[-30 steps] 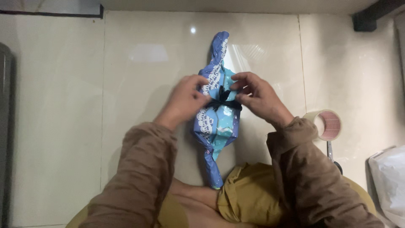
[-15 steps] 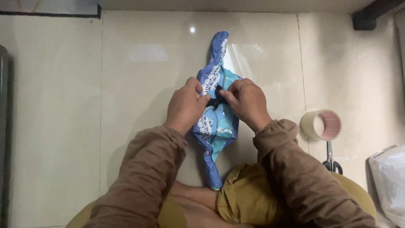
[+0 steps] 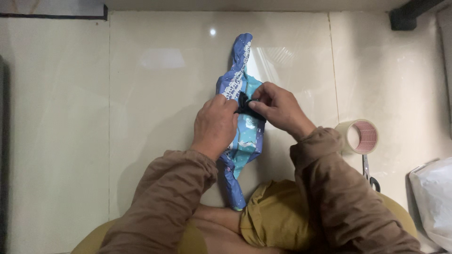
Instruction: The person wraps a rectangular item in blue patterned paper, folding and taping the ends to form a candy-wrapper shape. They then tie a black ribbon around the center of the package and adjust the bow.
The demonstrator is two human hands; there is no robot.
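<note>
Parcel wrapped in blue patterned paper with twisted ends (image 3: 245,136), lying lengthwise on the glossy cream floor tiles (image 3: 155,94). Narrow black ribbon (image 3: 245,101) crosses its upper middle. Left hand (image 3: 216,126) rests on the parcel, fingers curled at the ribbon; right hand (image 3: 278,109) pinches the ribbon between thumb and forefinger. Roll of beige packing tape (image 3: 360,136) and scissors (image 3: 369,171) lie well to the right, beside a white plastic bag (image 3: 431,197).
</note>
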